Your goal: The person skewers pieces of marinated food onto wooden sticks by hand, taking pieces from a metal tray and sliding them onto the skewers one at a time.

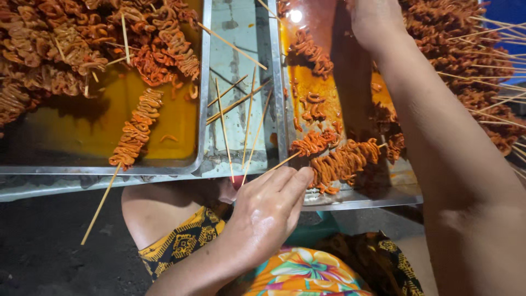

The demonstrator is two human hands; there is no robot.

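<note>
1. Left hand (271, 205), nearest the camera, pinches a thin bamboo skewer threaded with orange coiled meat (334, 161) over the right steel tray's (361, 204) near edge.
2. Right hand (372, 19) reaches the far pile; its fingers are hidden.
3. Threading looks underway; the next push needs a steady stick.
4. Left steel tray (204, 82) holds orange sauce and more skewers.

Dark rough floor (49, 246) below; a bright lamp's glare (296, 15) on wet metal; blue surface (507, 13) behind.

Left hand (268, 211) fingers curled, pinching; right hand (375, 19) stretched forward.
</note>
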